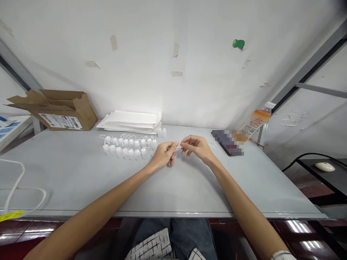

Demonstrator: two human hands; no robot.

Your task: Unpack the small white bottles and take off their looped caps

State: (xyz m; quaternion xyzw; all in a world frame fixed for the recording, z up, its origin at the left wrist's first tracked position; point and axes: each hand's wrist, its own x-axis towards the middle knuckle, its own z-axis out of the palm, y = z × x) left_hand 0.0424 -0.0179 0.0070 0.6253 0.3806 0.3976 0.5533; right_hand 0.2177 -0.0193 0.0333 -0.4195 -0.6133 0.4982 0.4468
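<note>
Left forearm (103,198) extended; left hand (163,154) and right hand (197,148), grip pressed together, each pinch thin white strip (177,147), long axis roughly level, left to right.

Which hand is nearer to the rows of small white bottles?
Left. The left hand is beside the right end of the white bottles; the right hand is farther off.

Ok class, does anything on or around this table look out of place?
A green blob stuck on the white wall stands out, beside scraps of old tape. The drink bottle also tilts at the far right of the table, not upright.
</note>
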